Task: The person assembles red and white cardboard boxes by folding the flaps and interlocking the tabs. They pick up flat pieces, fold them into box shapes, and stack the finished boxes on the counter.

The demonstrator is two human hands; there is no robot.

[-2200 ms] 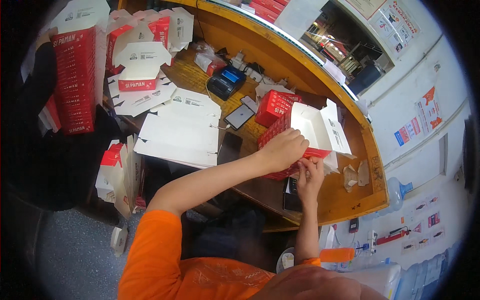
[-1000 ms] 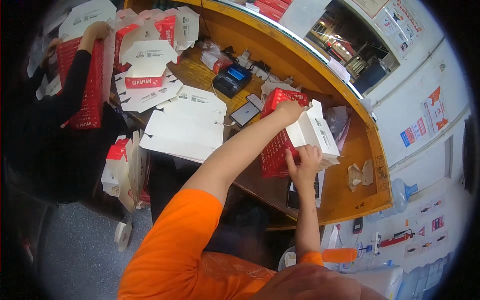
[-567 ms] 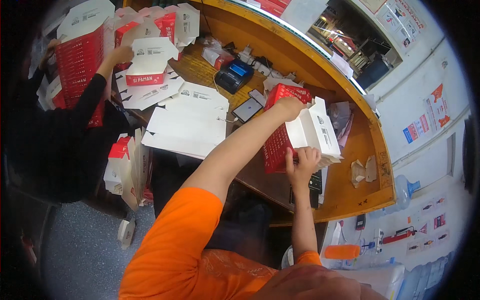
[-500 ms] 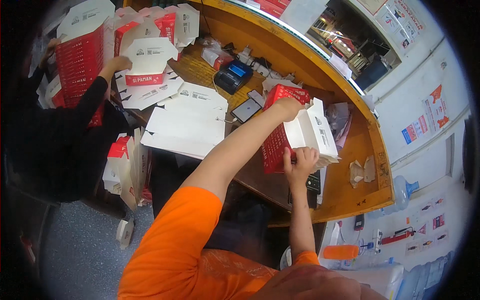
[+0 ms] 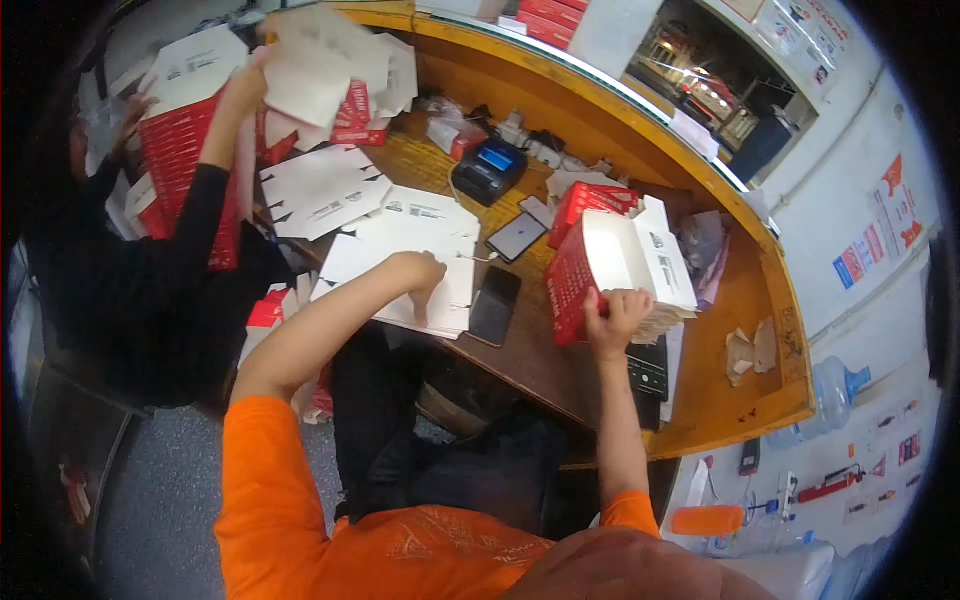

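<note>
My left hand [image 5: 418, 282] is over a pile of flat white carton blanks [image 5: 400, 235]. Its fingers point down onto the top blank and hold nothing that I can make out. On the right, my right hand [image 5: 618, 322] grips the near end of a stack of nested red-and-white folded cartons [image 5: 572, 285], thumb on the red side and fingers over the white edge. The top carton is open, showing its white inside. Just behind it lies another red carton [image 5: 592, 200].
Across the left side, a co-worker's hand [image 5: 245, 85] moves a blurred white carton [image 5: 310, 70] beside a tall red carton stack [image 5: 187, 150]. A dark phone [image 5: 494, 305], a lit phone [image 5: 517, 236] and a black printer [image 5: 488, 170] lie on the table. A raised yellow wooden edge [image 5: 600, 95] curves behind.
My left hand has left the carton stack and moved left onto the flat blanks. My right hand stays on the stack. The co-worker's hand has lifted a carton off the blanks.
</note>
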